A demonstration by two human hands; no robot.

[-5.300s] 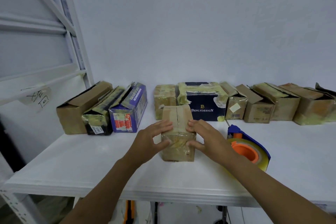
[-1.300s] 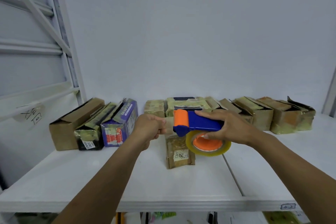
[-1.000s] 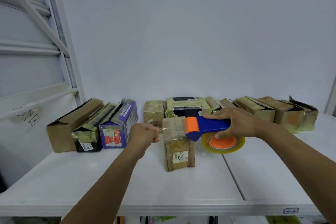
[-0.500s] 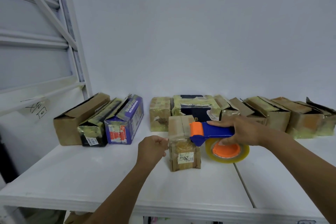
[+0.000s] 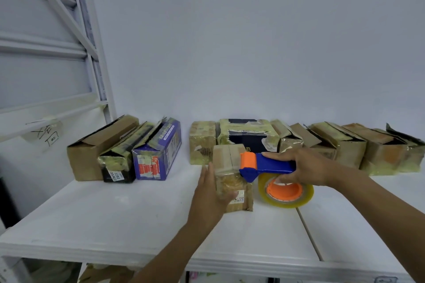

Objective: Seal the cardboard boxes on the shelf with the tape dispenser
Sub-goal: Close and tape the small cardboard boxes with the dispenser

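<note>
- On the shelf [image 5: 115, 218], in front of the row: small box [image 5: 232, 177]. L hand [image 5: 210, 193] holds its side, thumb on front.
- R hand [image 5: 305, 167] grips tape dispenser [image 5: 269, 165], orange end on box top.
- Box looks light, thin card, slippy w/ tape. Hold the sides, don't squash.
- Black box [image 5: 116, 176] label reads "3202". Small box sticker [image 5: 240, 197] too blurry.

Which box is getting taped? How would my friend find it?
On the white shelf, boxes line the wall. One small brown box stands alone in front. Only it has the left hand holding it and the tape dispenser at its top.
</note>
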